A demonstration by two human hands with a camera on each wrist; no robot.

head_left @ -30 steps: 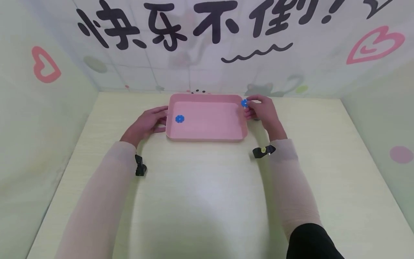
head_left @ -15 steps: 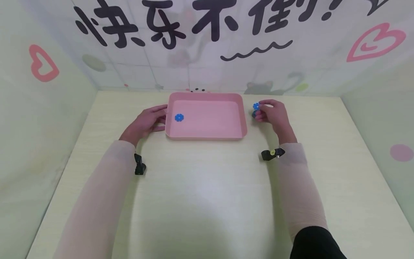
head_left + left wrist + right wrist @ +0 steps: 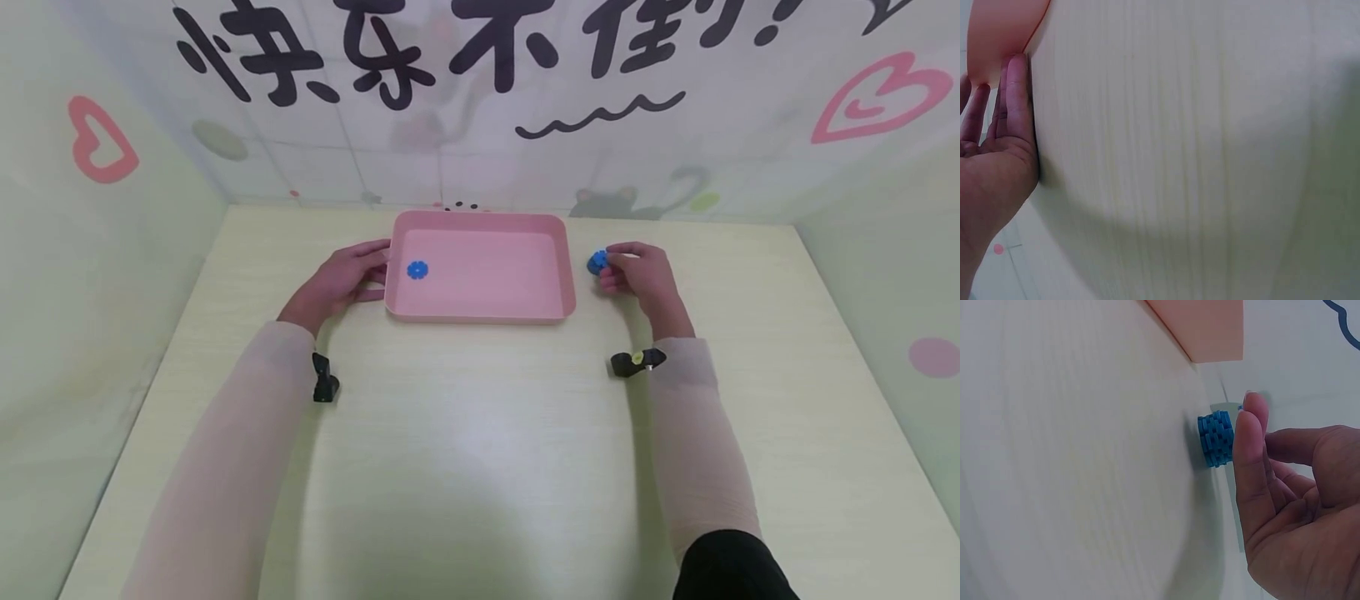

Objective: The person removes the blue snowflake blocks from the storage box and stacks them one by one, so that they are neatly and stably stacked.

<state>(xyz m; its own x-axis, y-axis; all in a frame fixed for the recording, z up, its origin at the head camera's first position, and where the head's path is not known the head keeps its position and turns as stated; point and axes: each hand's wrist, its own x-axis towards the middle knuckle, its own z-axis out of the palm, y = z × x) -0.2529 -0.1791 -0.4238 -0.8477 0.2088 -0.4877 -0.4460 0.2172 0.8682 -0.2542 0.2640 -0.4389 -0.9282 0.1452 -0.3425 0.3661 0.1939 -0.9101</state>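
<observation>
A pink tray (image 3: 491, 283) lies at the back of the table with one blue snowflake-shaped disc (image 3: 417, 270) inside, near its left end. My left hand (image 3: 339, 279) touches the tray's left side with extended fingers, also visible in the left wrist view. Right of the tray, a short stack of blue snowflake discs (image 3: 1215, 439) stands on the table. Over it, my right hand (image 3: 647, 279) pinches another blue disc (image 3: 600, 257) between thumb and fingers, right at the stack's top. In the right wrist view the fingers mostly hide that held disc.
The pale wood-grain table (image 3: 472, 433) meets a printed back wall (image 3: 480, 158) just behind the tray. Side walls (image 3: 885, 275) rise left and right. Each wrist wears a small black camera mount (image 3: 326, 379).
My right hand has moved right, away from the tray's right edge, and lowered with the pinched disc to the top of the stack. My left hand keeps its place at the tray.
</observation>
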